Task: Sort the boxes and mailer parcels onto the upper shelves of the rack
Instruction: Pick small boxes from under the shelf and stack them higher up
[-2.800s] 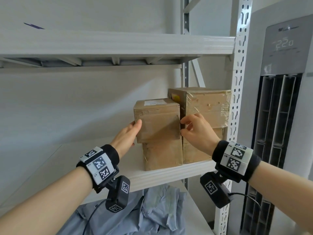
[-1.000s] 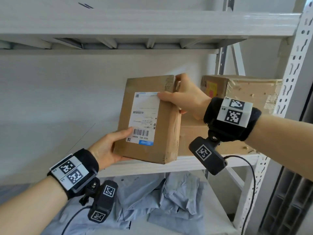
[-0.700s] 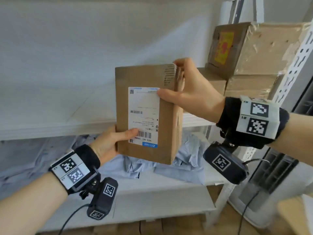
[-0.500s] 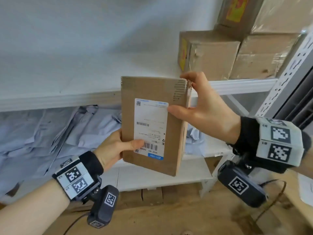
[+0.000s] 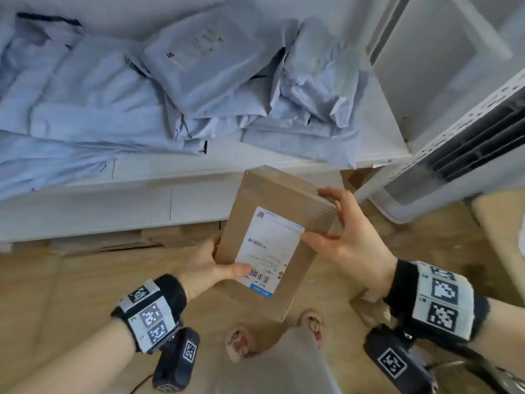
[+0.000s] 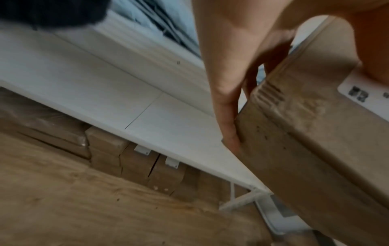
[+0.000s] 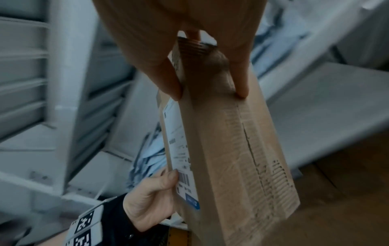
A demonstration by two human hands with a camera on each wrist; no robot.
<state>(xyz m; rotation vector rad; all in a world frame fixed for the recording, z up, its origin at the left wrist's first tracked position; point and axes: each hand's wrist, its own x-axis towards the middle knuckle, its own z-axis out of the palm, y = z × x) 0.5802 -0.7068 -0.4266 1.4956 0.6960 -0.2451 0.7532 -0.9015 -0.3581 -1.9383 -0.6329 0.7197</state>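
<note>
Cardboard box (image 5: 272,240), label (image 5: 270,248) facing up, is held in the air between both hands. Left hand (image 5: 210,268) grips its lower left edge, thumb on the label's barcode corner, fingers underneath. Right hand (image 5: 349,245) pinches the upper right corner, thumb on the label side. Beyond the hands, grey mailer parcels (image 5: 176,81) lie heaped on a white shelf (image 5: 142,172). Below the hands is wooden floor (image 5: 56,308); more boxes (image 6: 134,159) sit under the shelf.

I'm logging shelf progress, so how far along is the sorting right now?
Done: no upper shelf is in view, so nothing can be confirmed. In hand: the brown cardboard box with a white shipping label, gripped by the left hand and right hand. Left: the pale blue mailer parcels and brown boxes under the rack.
</note>
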